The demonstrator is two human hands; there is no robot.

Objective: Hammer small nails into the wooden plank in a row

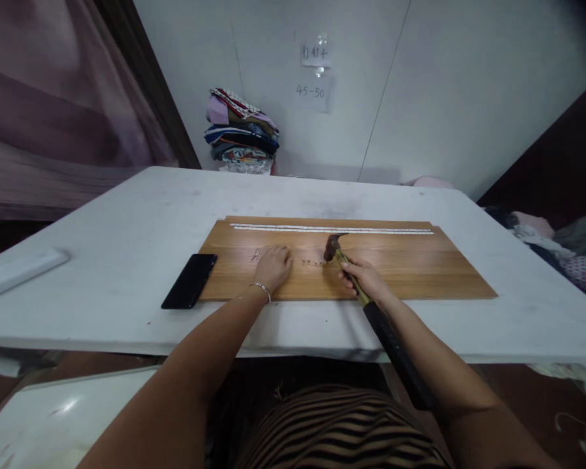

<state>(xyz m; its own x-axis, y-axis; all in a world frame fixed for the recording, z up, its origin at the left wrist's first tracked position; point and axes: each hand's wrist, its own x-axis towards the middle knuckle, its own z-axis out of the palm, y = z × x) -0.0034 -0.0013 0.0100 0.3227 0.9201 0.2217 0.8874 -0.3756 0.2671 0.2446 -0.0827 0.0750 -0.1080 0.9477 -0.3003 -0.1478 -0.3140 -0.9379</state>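
Observation:
My right hand (364, 277) is closed around the handle of a claw hammer (351, 272), gripping it high up near the head. The rusty hammer head is just over a row of short nails (308, 262) standing in a wooden board (410, 260); whether it touches one I cannot tell. Palm down, my left hand (274, 264) rests on the board left of the row, with its fingertips partly hidden. Beside it lie several loose nails (254, 255). Two white measuring strips (332, 228) run along the board's far side.
A black phone (189, 281) overlaps the board's left end. The white table (127, 260) carries a long white object (22, 272) at far left. Folded cloth (244, 133) is stacked near the wall, and two paper notes (314, 91) hang above. More cloth (583, 273) lies at right.

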